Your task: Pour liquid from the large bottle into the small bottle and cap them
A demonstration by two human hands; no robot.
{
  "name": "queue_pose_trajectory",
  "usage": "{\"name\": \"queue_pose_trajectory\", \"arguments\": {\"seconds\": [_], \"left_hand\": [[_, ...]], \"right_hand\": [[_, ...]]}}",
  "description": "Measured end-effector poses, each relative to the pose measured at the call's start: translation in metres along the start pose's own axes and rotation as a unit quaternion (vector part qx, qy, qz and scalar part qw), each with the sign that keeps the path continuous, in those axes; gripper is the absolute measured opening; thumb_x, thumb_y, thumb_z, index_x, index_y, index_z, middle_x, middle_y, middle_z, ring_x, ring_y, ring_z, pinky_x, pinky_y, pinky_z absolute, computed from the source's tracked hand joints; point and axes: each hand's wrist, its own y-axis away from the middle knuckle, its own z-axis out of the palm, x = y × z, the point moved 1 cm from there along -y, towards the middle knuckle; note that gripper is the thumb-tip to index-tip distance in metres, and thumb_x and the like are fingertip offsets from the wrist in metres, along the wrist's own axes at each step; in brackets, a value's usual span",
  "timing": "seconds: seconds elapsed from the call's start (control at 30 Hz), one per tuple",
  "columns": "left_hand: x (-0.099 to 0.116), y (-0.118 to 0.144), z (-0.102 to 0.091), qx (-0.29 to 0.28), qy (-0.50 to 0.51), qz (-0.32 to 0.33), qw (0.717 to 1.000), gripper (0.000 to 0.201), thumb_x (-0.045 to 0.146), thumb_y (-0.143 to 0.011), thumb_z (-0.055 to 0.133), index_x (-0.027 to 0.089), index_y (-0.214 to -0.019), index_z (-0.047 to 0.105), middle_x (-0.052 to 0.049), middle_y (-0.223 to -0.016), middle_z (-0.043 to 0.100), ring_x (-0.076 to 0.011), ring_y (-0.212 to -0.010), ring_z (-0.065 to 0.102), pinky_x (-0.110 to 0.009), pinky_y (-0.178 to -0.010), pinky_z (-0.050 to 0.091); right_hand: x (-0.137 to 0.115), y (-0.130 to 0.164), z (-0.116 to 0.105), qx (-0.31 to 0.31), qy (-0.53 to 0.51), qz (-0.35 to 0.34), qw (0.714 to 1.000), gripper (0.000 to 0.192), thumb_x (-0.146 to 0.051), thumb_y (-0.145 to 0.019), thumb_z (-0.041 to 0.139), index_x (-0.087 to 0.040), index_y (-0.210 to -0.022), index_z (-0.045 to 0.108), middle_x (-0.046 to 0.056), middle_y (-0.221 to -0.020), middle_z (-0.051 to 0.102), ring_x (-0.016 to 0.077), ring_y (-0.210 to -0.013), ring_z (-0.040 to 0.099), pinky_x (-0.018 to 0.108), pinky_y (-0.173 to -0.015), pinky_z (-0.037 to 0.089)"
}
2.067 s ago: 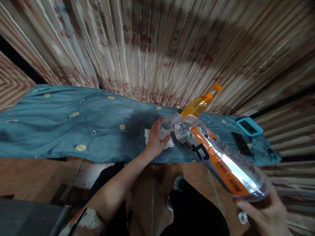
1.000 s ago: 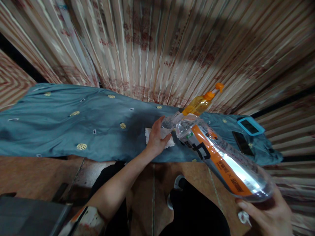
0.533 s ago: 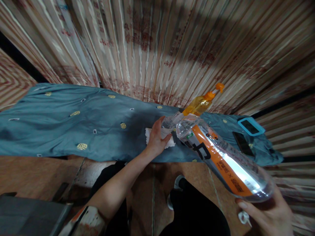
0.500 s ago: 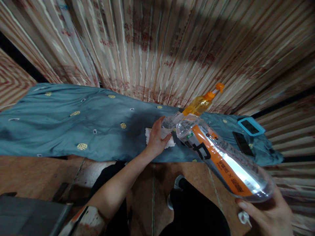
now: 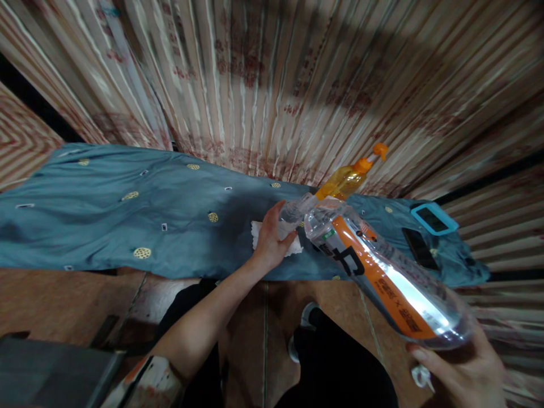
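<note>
My right hand is wrapped round the base of a large clear plastic bottle with an orange and silver label. The bottle is tilted, its narrower end down and to the left. My left hand grips a small clear plastic container, close by that end of the bottle. Whether the two touch I cannot tell. Just behind them stands an orange pump bottle with yellow-orange liquid. Beneath my left hand lies a white cloth piece with a jagged edge, partly covered.
A blue-green patterned cloth covers the long narrow table. At its right end lie a dark phone and a light-blue framed device. Pleated curtains hang behind. A grey stool or seat is at lower left.
</note>
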Motion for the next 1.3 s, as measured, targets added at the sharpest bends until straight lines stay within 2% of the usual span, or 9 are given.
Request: {"name": "queue_pose_trajectory", "arguments": {"seconds": [0.1, 0.2, 0.27, 0.43, 0.63, 0.77, 0.87, 1.1, 1.3], "left_hand": [[0.000, 0.000, 0.000, 0.001, 0.003, 0.000, 1.000, 0.073, 0.025, -0.081, 0.073, 0.023, -0.146, 0.040, -0.016, -0.150, 0.055, -0.0334, -0.140, 0.053, -0.058, -0.119, 0.041], [-0.001, 0.000, -0.001, 0.001, 0.005, -0.002, 1.000, 0.073, 0.026, -0.081, 0.073, 0.023, -0.146, 0.040, -0.015, -0.150, 0.056, -0.0333, -0.140, 0.053, -0.058, -0.119, 0.041], [-0.001, 0.000, -0.001, 0.000, 0.004, -0.003, 1.000, 0.074, 0.027, -0.082, 0.073, 0.024, -0.147, 0.040, -0.015, -0.151, 0.055, -0.0332, -0.141, 0.053, -0.059, -0.119, 0.041], [-0.002, 0.001, -0.002, -0.005, 0.002, 0.006, 1.000, 0.073, 0.029, -0.083, 0.072, 0.024, -0.148, 0.038, -0.015, -0.151, 0.054, -0.0335, -0.141, 0.052, -0.058, -0.119, 0.040], [-0.003, 0.001, -0.001, -0.005, 0.009, 0.006, 1.000, 0.073, 0.031, -0.084, 0.072, 0.023, -0.148, 0.038, -0.016, -0.151, 0.054, -0.0339, -0.141, 0.052, -0.059, -0.119, 0.040], [-0.005, 0.001, 0.000, -0.001, 0.006, 0.005, 1.000, 0.073, 0.030, -0.084, 0.073, 0.024, -0.148, 0.038, -0.015, -0.152, 0.054, -0.0335, -0.141, 0.052, -0.058, -0.119, 0.040], [-0.005, 0.001, 0.000, -0.001, 0.005, 0.007, 1.000, 0.073, 0.030, -0.083, 0.073, 0.024, -0.148, 0.038, -0.015, -0.152, 0.054, -0.0334, -0.141, 0.052, -0.058, -0.119, 0.040], [-0.005, 0.001, 0.001, 0.008, -0.003, 0.014, 1.000, 0.074, 0.028, -0.083, 0.072, 0.023, -0.148, 0.038, -0.015, -0.150, 0.055, -0.0327, -0.140, 0.053, -0.056, -0.119, 0.042], [-0.005, 0.001, 0.001, 0.002, 0.001, 0.011, 1.000, 0.074, 0.028, -0.083, 0.072, 0.024, -0.148, 0.038, -0.015, -0.151, 0.054, -0.0331, -0.140, 0.053, -0.058, -0.118, 0.041]], "right_hand": [[0.009, -0.001, -0.005, -0.010, -0.002, -0.009, 1.000, 0.098, -0.057, -0.045, 0.095, -0.029, -0.133, 0.062, 0.008, -0.135, 0.063, 0.0433, -0.129, 0.056, 0.055, -0.115, 0.040], [0.020, -0.005, -0.012, -0.055, 0.003, -0.017, 0.998, 0.100, -0.049, -0.047, 0.097, -0.030, -0.137, 0.060, 0.007, -0.138, 0.061, 0.0424, -0.130, 0.056, 0.053, -0.113, 0.044], [0.022, -0.007, -0.014, -0.054, -0.002, -0.012, 0.998, 0.099, -0.049, -0.048, 0.097, -0.032, -0.138, 0.060, 0.006, -0.139, 0.060, 0.0420, -0.130, 0.056, 0.052, -0.112, 0.046], [0.004, -0.002, -0.002, -0.015, -0.007, 0.008, 1.000, 0.098, -0.052, -0.038, 0.097, -0.032, -0.128, 0.063, 0.006, -0.132, 0.064, 0.0438, -0.129, 0.056, 0.054, -0.115, 0.040], [-0.009, 0.002, 0.007, 0.010, 0.009, 0.016, 1.000, 0.108, -0.054, -0.032, 0.096, -0.022, -0.129, 0.062, 0.012, -0.130, 0.064, 0.0465, -0.128, 0.055, 0.058, -0.116, 0.038], [-0.008, 0.000, 0.005, 0.007, 0.020, -0.002, 1.000, 0.102, -0.060, -0.038, 0.094, -0.024, -0.129, 0.064, 0.009, -0.130, 0.065, 0.0422, -0.125, 0.059, 0.053, -0.114, 0.044], [-0.011, -0.001, 0.006, 0.008, 0.024, -0.008, 1.000, 0.104, -0.058, -0.033, 0.096, -0.021, -0.126, 0.065, 0.011, -0.126, 0.067, 0.0430, -0.119, 0.062, 0.054, -0.108, 0.049], [-0.016, 0.003, 0.010, 0.005, -0.006, 0.006, 1.000, 0.096, -0.057, -0.036, 0.096, -0.029, -0.123, 0.066, 0.006, -0.126, 0.067, 0.0407, -0.120, 0.062, 0.050, -0.108, 0.050], [-0.011, 0.001, 0.006, -0.026, -0.011, -0.017, 0.999, 0.090, -0.052, -0.043, 0.097, -0.032, -0.126, 0.067, 0.004, -0.129, 0.066, 0.0383, -0.120, 0.063, 0.046, -0.106, 0.052]]}}
